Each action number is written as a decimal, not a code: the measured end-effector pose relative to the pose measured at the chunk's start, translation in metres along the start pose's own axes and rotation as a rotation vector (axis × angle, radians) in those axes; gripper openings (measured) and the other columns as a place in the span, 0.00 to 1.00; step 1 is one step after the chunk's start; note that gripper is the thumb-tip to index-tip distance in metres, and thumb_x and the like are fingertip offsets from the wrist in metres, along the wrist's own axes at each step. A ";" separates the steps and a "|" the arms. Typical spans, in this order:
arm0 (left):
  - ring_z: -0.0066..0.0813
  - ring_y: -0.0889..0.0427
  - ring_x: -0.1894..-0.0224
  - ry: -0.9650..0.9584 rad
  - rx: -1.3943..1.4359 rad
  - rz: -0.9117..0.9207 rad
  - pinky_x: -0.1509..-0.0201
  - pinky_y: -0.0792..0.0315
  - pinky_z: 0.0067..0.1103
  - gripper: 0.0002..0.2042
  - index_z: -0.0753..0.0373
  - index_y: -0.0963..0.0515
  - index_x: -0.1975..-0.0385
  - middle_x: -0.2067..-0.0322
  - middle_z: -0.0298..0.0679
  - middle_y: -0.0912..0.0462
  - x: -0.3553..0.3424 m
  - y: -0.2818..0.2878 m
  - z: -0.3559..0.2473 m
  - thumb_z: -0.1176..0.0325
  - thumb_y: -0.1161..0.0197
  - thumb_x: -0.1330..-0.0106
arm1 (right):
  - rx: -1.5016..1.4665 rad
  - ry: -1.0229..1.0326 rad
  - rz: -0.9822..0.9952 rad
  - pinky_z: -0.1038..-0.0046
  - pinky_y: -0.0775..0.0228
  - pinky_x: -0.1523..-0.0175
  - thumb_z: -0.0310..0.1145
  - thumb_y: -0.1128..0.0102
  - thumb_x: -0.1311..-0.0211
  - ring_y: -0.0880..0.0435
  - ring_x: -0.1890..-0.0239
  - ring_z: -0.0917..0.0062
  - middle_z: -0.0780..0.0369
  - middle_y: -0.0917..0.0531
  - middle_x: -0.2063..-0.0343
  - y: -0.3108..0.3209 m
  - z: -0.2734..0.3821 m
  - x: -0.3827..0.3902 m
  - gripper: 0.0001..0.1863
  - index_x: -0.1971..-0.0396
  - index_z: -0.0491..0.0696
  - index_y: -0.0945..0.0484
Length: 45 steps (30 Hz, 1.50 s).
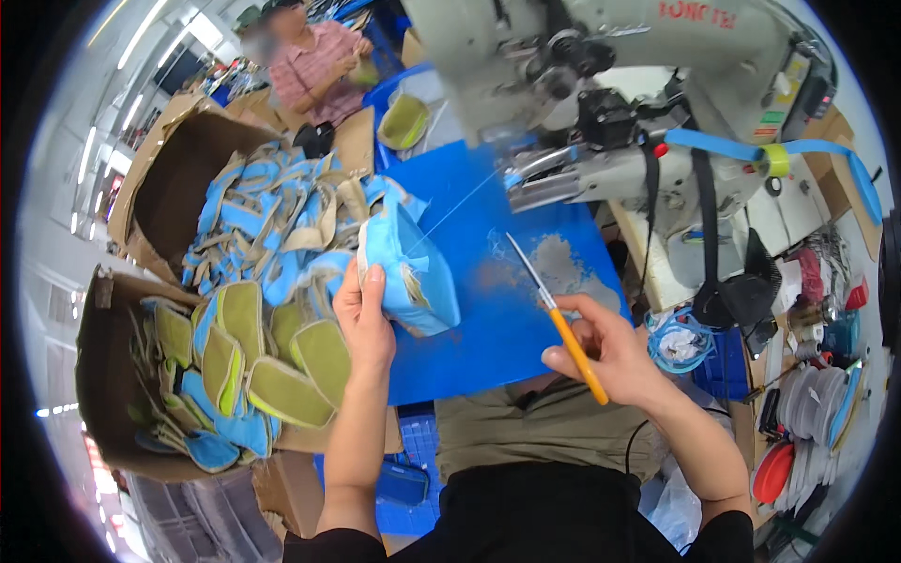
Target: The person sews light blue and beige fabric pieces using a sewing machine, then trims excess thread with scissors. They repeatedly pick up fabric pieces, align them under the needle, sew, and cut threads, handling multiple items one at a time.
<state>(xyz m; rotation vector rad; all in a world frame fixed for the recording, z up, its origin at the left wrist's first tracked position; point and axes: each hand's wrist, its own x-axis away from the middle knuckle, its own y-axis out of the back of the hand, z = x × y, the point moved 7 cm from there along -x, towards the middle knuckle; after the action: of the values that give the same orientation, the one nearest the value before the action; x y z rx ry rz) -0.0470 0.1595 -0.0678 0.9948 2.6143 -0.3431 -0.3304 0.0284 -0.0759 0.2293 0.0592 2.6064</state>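
Observation:
My left hand (364,319) grips a curved light-blue fabric piece (413,281) with a pale edge, held over the blue work mat (441,366). A thin thread runs from the piece up toward the sewing machine's (694,56) foot and arm end (540,174). My right hand (596,347) holds orange-handled scissors (574,347), their blades pointing up and to the left above the mat, a short distance from the blue piece.
Cardboard boxes of blue and beige strips (244,216) and olive pads (253,366) stand at the left. A person in pink (305,66) works beyond, near a bin (441,127). Blue tape (713,141), cord (676,338) and spools (817,403) are at the right.

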 end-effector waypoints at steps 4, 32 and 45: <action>0.30 0.18 0.44 0.279 0.198 0.005 0.37 0.26 0.27 0.18 0.70 0.23 0.39 0.45 0.44 0.16 0.034 0.023 0.019 0.66 0.45 0.21 | 0.003 0.251 -0.111 0.78 0.32 0.68 0.42 0.25 0.36 0.27 0.78 0.86 0.69 0.24 0.79 -0.027 -0.008 -0.027 0.31 0.38 0.44 0.25; 0.49 0.20 0.37 0.879 0.837 0.047 0.30 0.28 0.44 0.23 0.69 0.23 0.41 0.40 0.53 0.19 0.086 0.016 0.066 0.56 0.55 0.20 | 0.555 -0.036 -0.412 0.63 0.23 0.62 0.39 0.23 0.43 0.14 0.70 0.63 0.58 0.15 0.74 0.044 -0.107 -0.021 0.26 0.49 0.47 0.24; 0.41 0.16 0.59 0.092 -0.617 0.426 0.52 0.23 0.29 0.06 0.65 0.19 0.55 0.54 0.48 0.15 0.088 -0.062 -0.004 0.73 0.38 0.28 | 0.639 0.293 -0.483 0.65 0.25 0.39 0.24 0.30 0.42 0.20 0.43 0.59 0.52 0.21 0.46 0.033 -0.109 -0.006 0.20 0.48 0.41 0.20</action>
<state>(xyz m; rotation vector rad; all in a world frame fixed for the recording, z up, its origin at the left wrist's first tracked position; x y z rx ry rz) -0.1514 0.1687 -0.0904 1.2909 2.2516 0.5836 -0.3600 -0.0028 -0.1809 0.0386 0.9340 2.0448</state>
